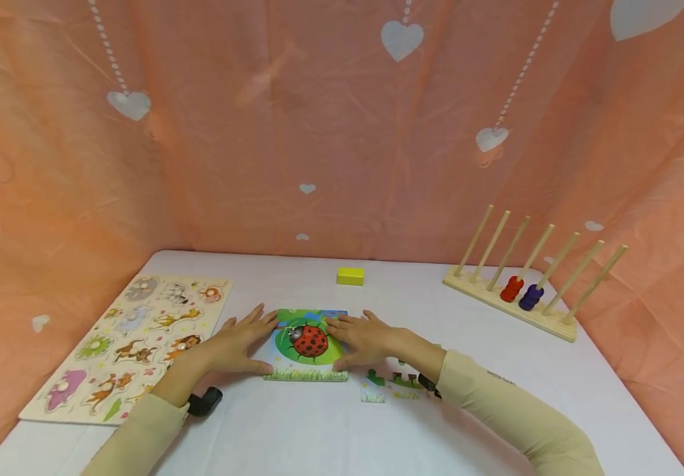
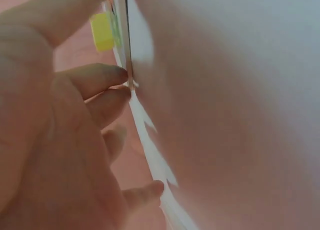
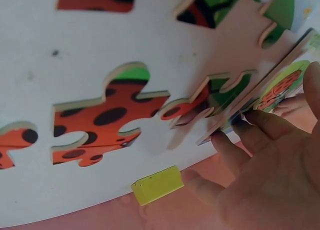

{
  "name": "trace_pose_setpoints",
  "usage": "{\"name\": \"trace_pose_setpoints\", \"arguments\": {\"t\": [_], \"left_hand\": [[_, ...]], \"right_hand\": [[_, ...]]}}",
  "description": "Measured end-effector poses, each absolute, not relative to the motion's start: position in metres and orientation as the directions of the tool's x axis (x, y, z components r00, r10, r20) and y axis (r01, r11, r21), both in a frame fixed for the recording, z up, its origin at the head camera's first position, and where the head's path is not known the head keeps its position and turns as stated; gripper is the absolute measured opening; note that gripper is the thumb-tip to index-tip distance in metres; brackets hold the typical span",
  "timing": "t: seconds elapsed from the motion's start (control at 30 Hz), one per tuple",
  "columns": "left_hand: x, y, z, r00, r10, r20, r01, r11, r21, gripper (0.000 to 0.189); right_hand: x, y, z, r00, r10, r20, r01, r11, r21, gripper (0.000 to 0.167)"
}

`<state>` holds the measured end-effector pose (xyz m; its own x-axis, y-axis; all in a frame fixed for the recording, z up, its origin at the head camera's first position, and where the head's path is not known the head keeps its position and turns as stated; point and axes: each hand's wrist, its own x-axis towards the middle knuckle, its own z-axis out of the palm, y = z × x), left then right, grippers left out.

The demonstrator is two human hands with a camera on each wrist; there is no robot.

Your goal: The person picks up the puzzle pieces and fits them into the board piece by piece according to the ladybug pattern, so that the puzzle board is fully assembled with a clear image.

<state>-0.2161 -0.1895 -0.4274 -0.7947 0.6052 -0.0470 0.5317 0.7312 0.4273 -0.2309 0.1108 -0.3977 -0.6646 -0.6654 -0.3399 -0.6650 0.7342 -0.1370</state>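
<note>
A square picture board with a red ladybug on green (image 1: 309, 342) lies flat on the white table. At its left edge my left hand (image 1: 239, 347) rests with fingers spread, fingertips touching the side. Across from it, my right hand (image 1: 367, 338) touches the right edge, its fingers extended and thumb low. Loose jigsaw pieces (image 1: 373, 393) lie just right of the board, partly hidden by my right forearm. The right wrist view shows several of them closer, among them a red, black-spotted piece (image 3: 100, 115). In the left wrist view the board's thin edge (image 2: 123, 40) meets my fingertips.
A wooden animal peg puzzle (image 1: 160, 317) lies at the left, close to my left forearm. A yellow block (image 1: 350, 276) sits behind the ladybug board. At the back right stands a wooden peg rack (image 1: 509, 304) with red and dark blue beads. Pink curtains (image 1: 294, 132) surround the table.
</note>
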Motion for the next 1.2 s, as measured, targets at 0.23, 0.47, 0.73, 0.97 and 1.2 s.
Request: {"name": "trace_pose_setpoints", "arguments": {"t": [0.23,0.47,0.73,0.97,1.2], "left_hand": [[-0.214,-0.192,-0.425,-0.771,0.636,-0.023,0.563,0.698,0.441,0.092],[-0.213,-0.190,-0.424,-0.761,0.648,-0.030,0.570,0.691,0.445,0.085],[-0.213,-0.191,-0.424,-0.777,0.628,-0.039,0.546,0.705,0.452,0.094],[-0.212,-0.190,-0.422,-0.777,0.627,-0.050,0.541,0.706,0.457,0.093],[-0.214,-0.190,-0.425,-0.784,0.617,-0.060,0.522,0.709,0.475,0.092]], "right_hand": [[-0.232,0.109,-0.399,-0.673,-0.659,-0.334,-0.665,0.738,-0.115,0.082],[-0.231,0.109,-0.400,-0.678,-0.653,-0.337,-0.656,0.745,-0.123,0.082],[-0.234,0.118,-0.390,-0.655,-0.706,-0.270,-0.674,0.707,-0.214,0.074],[-0.235,0.141,-0.385,-0.705,-0.687,-0.177,-0.632,0.722,-0.283,0.045],[-0.230,0.159,-0.393,-0.725,-0.666,-0.178,-0.553,0.716,-0.425,0.042]]}}
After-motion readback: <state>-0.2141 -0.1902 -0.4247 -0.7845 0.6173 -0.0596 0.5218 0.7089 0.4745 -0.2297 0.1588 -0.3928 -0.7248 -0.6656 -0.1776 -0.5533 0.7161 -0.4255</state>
